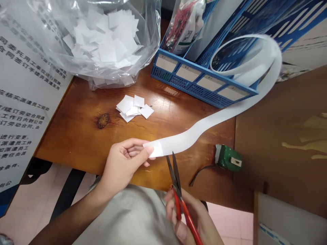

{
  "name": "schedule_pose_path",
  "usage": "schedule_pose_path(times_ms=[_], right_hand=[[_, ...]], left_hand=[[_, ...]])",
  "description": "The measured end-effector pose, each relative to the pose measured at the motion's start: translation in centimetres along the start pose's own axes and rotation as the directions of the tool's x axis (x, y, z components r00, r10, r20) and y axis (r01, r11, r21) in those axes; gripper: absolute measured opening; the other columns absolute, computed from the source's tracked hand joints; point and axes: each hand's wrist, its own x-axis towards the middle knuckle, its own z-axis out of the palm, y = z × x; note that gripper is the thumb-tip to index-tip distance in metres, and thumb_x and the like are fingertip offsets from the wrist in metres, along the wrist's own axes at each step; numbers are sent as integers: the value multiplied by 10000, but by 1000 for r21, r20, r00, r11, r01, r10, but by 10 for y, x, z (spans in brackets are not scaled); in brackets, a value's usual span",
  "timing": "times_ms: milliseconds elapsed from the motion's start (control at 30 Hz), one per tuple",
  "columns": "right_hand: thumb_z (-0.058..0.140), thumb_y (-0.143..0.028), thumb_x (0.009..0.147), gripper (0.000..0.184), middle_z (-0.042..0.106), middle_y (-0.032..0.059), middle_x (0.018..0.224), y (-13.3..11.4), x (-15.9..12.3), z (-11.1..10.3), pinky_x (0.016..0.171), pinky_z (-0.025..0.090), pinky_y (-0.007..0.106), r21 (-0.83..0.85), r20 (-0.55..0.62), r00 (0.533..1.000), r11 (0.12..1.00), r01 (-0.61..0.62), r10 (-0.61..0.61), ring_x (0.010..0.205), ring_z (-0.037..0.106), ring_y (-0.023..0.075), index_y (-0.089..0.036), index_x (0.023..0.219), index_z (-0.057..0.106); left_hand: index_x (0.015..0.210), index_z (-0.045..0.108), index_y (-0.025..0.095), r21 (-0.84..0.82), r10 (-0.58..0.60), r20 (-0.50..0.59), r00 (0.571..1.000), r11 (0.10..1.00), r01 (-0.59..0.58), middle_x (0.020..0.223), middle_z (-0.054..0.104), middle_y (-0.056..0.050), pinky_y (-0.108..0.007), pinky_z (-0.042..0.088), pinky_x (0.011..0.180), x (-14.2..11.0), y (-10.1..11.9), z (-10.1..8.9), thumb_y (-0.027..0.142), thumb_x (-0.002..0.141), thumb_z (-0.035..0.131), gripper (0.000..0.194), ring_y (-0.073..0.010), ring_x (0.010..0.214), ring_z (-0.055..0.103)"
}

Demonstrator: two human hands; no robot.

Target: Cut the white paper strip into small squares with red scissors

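While the right hand (187,217), nearest us, curls round the red handles of the scissors (176,182) — blades slightly parted, tips just below the white strip (181,141) — we note the left hand (125,158) pinching the strip's end and a white square (153,149) between thumb and fingers. Right of the scissors we see a green tape measure (230,157) on the wooden table (84,109). Beyond the scissors, to the left, lies a small pile of cut squares (130,108). Farther off we record a clear bag (150,41) of similar squares and, right of it, a blue file rack (201,81) — the strip loops over its front.
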Motion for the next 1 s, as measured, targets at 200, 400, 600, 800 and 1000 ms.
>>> schedule_pose_path(times_ms=[200, 400, 600, 800, 1000], right_hand=[[763, -705, 762, 615, 669, 76, 859, -19, 27, 9, 590, 498, 309, -34, 110, 988, 993, 109, -105, 693, 609, 217, -225, 1136, 669], [756, -741, 748, 634, 662, 54, 798, -23, 28, 13, 578, 487, 310, -23, 127, 987, 995, 99, -96, 641, 592, 205, -236, 1120, 665], [748, -728, 772, 618, 666, 61, 791, -26, 27, 13, 566, 486, 307, -36, 98, 989, 993, 115, -111, 637, 582, 200, -219, 1114, 674], [732, -752, 774, 590, 626, 30, 739, -30, 27, 15, 511, 432, 263, -36, 140, 989, 998, 46, -40, 569, 516, 159, -211, 1006, 696], [698, -726, 830, 535, 555, -21, 670, -27, 29, 16, 478, 373, 231, 43, 221, 972, 995, -93, 81, 520, 418, 113, -206, 935, 628]], left_hand=[[819, 808, 169, 37, 31, -31, 999, 999, -30, 630, 760, -10, -159, 592, 531, -9, 4, 2, 241, 780, 849, 91, -109, 536, 684], [820, 816, 171, 68, 49, -60, 997, 997, -45, 637, 765, -16, -169, 601, 543, -12, 8, 3, 240, 771, 849, 91, -120, 542, 696], [804, 812, 169, 60, 50, -61, 997, 997, -46, 639, 770, -12, -168, 606, 531, -13, 8, 5, 217, 755, 855, 81, -121, 530, 699], [798, 813, 167, 72, 59, -60, 996, 996, -55, 630, 767, -12, -161, 606, 540, -13, 7, 4, 216, 759, 851, 73, -122, 537, 705], [798, 818, 176, 69, 44, -57, 997, 997, -40, 622, 762, -14, -180, 620, 554, -13, 6, 2, 222, 756, 854, 72, -134, 543, 711]])
